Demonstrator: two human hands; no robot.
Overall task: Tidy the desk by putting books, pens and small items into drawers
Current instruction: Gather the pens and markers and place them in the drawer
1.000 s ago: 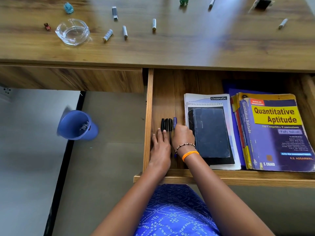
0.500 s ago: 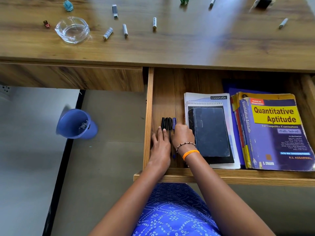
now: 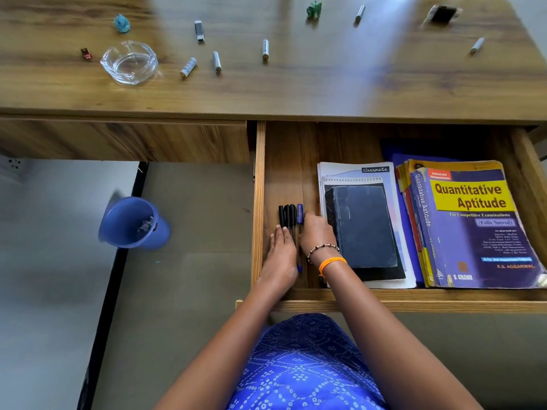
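The right-hand drawer [image 3: 258, 202] stands pulled out under the desk. At its left side lie three black pens [image 3: 286, 216] and a blue pen [image 3: 299, 213], side by side. My left hand [image 3: 281, 255] lies flat on the black pens with its fingers straight. My right hand [image 3: 316, 235] is beside it, fingers curled down onto the blue pen. To the right are a black diary [image 3: 362, 226] on notebooks and a purple "Quantitative Aptitude" book [image 3: 473, 226] on a stack.
On the desk top [image 3: 325, 84] lie several batteries [image 3: 217, 61], a glass ashtray [image 3: 129, 62], a USB stick [image 3: 199, 30] and small trinkets. The left drawer [image 3: 124, 140] is closed. A blue bin [image 3: 133, 223] stands on the floor at the left.
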